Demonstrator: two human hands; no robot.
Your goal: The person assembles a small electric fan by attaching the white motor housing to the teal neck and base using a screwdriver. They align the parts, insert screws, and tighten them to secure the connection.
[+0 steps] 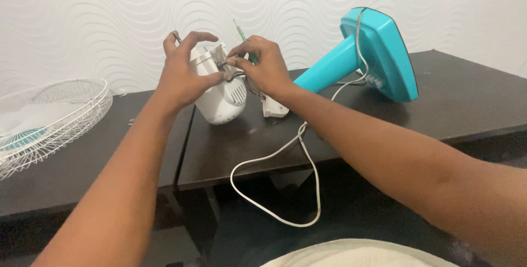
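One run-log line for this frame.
left hand: grips white fan motor housing | right hand: fingers at its metal bracket | teal stand lying tipped

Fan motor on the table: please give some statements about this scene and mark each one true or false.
1. Both hands touch the white fan motor housing. True.
2. The turquoise fan base stands upright. False: it lies tipped on its side.
3. The white wire fan guard lies at the left. True.
4. The white power cord is coiled on the table. False: it loops down over the front edge.
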